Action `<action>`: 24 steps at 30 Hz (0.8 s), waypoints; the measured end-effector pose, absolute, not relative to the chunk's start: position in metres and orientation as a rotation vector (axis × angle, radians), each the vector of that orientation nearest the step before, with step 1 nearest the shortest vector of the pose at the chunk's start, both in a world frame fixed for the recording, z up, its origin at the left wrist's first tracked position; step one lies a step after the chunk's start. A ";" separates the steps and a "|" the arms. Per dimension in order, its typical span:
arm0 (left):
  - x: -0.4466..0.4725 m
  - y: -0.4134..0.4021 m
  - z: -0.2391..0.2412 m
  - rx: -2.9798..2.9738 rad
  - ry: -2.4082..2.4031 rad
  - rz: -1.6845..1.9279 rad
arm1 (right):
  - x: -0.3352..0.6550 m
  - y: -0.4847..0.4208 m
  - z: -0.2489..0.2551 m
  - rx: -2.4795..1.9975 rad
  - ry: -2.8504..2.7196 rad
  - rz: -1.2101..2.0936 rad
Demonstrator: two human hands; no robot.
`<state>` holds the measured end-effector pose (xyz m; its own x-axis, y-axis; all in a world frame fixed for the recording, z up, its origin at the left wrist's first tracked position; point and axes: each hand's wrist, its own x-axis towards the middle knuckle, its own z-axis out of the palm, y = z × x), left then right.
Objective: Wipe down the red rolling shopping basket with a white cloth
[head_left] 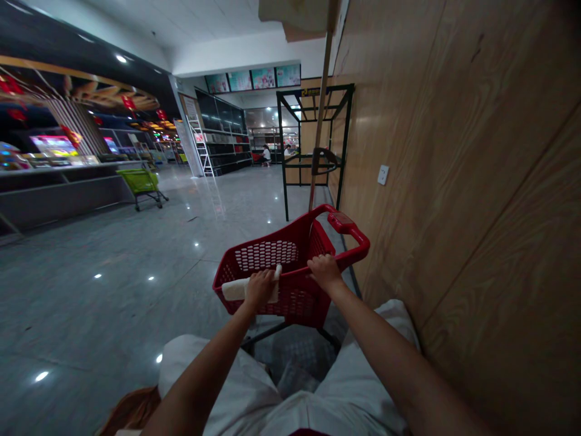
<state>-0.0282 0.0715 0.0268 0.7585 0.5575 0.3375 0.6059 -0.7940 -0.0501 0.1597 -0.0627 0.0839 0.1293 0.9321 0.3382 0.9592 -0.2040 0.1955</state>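
Observation:
A red plastic shopping cart [290,297] with perforated sides stands close in front of me, side-on, its handle [356,233] toward the wall. My left hand [261,287] is closed on a white cloth [235,290] draped over the near rim. Farther right, my right hand [324,271] grips the cart's rim near the base of the handle, fingers curled over it. A long pole [321,103] rises out of the cart, with a dark loop-shaped piece [324,161] partway up. Something pale and flat [295,11] shows at the pole's top, cut off by the frame.
A wood-panelled wall [454,181] with a socket [383,175] runs close along my right. Beyond the cart stands a black metal frame [285,157]. A green cart [140,183] is by a counter [68,192] at left. Far back, a person [266,155] crouches near shelves [227,145].

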 end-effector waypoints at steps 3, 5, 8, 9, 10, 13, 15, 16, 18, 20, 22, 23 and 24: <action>0.020 0.045 0.035 -2.872 -0.848 -0.489 | 0.161 -0.061 0.081 -2.312 -1.926 -0.612; 0.045 0.031 0.040 -2.894 -0.842 -0.513 | 0.161 -0.060 0.080 -2.324 -1.909 -0.626; 0.054 0.028 0.042 -2.920 -0.808 -0.530 | 0.161 -0.061 0.080 -2.339 -1.909 -0.623; 0.049 0.032 0.042 -2.937 -0.779 -0.521 | 0.160 -0.061 0.081 -2.334 -1.918 -0.618; 0.040 0.039 0.040 -2.954 -0.753 -0.505 | 0.160 -0.062 0.082 -2.329 -1.927 -0.610; 0.001 0.063 0.034 -2.947 -0.772 -0.457 | 0.159 -0.065 0.085 -2.313 -1.949 -0.596; -0.027 0.076 0.029 -2.907 -0.833 -0.450 | 0.159 -0.065 0.086 -2.302 -1.958 -0.595; -0.038 0.081 0.027 -2.885 -0.862 -0.453 | 0.159 -0.065 0.085 -2.293 -1.960 -0.598; -0.051 0.083 0.024 -2.831 -0.936 -0.467 | 0.160 -0.064 0.084 -2.272 -1.960 -0.604; -0.048 0.077 0.024 -2.782 -1.000 -0.486 | 0.161 -0.062 0.081 -2.258 -1.960 -0.609; -0.028 0.065 0.029 -2.780 -1.006 -0.494 | 0.162 -0.060 0.080 -2.254 -1.962 -0.614; -0.013 0.057 0.032 -2.806 -0.971 -0.493 | 0.163 -0.059 0.079 -2.256 -1.964 -0.614; 0.003 0.049 0.036 -2.841 -0.926 -0.488 | 0.164 -0.058 0.078 -2.263 -1.960 -0.616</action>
